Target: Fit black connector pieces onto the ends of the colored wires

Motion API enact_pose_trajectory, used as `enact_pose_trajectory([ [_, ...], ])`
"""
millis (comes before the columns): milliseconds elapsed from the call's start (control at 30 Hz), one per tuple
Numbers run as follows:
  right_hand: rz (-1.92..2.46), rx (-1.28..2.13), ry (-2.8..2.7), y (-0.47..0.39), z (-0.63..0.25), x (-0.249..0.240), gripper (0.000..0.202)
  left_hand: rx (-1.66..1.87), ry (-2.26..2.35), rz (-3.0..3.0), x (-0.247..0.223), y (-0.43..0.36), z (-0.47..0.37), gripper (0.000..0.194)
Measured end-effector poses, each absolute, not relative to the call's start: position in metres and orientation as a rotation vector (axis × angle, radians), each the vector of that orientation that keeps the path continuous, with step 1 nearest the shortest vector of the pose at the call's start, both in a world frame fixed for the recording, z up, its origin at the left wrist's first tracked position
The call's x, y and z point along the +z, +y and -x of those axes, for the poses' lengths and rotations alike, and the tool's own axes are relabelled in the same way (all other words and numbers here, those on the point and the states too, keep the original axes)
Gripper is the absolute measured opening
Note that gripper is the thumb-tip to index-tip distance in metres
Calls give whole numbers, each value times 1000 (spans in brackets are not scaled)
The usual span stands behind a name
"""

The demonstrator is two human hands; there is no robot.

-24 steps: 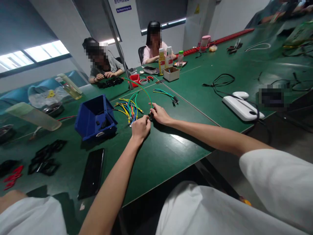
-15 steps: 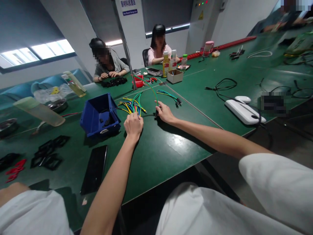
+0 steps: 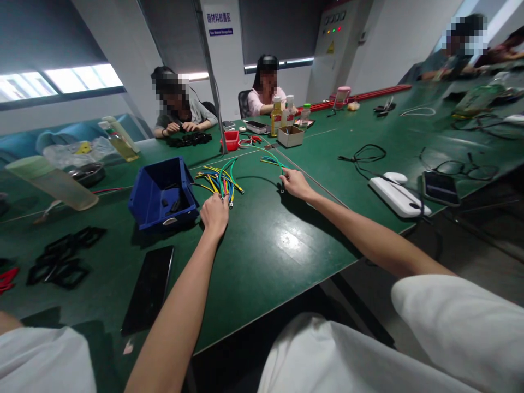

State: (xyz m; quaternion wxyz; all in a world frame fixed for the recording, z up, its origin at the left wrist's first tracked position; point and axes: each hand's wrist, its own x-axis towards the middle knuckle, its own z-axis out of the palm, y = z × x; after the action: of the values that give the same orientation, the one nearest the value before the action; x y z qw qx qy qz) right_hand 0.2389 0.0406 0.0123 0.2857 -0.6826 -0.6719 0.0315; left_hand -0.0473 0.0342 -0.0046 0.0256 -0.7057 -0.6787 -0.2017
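1. A workroom with grey blinds [image 3: 282, 33] is surrounding the work, and people in pale tops, such as the one in pink [image 3: 267, 101], are sitting along the far edge.
2. A green bench [image 3: 262, 284] is filling most of the view, its near edge running just in front of the wearer's lap.
3. A blue bin [image 3: 138, 206] is standing in from that near edge, toward the left, with small dark pieces lying inside.
4. A black phone [image 3: 148, 289] is lying between the bin and the near edge, beside the left forearm.
5. A wire bundle [image 3: 221, 177], yellow, green and blue, is lying well in from the near edge, just right of the bin.
6. The left hand [image 3: 214, 215] is resting at the bundle's near ends, fingers curling inward; the fingertips are hiding, so I cannot tell whether they are gripping a wire. Lifting by one end would be disturbing neighbouring wires least.
7. The right hand [image 3: 298, 185] is pinching a green wire [image 3: 272, 153], thumb and forefinger closing on it, farther right along the bench.
8. The wire's small end piece [image 3: 282, 190] is showing below those fingers; a light pinch close to it should be steadying the springy length better.
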Motion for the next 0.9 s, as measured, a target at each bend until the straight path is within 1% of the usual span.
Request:
enact_pose_trajectory([
  [200,2012,7,-1896,46,-258,14,28,-650,-2143,2131,-5,36,48,34],
  [467,2134,-25,-1913,44,-264,19,29,-800,-2228,2061,-1,34,46,30],
  [667,2193,-81,-1921,47,-272,16,31,-774,-2279,2070,3,29,44,34],
  [900,2228,-141,-1901,47,-276,13,33,-716,-2320,2074,2,29,43,35],
])
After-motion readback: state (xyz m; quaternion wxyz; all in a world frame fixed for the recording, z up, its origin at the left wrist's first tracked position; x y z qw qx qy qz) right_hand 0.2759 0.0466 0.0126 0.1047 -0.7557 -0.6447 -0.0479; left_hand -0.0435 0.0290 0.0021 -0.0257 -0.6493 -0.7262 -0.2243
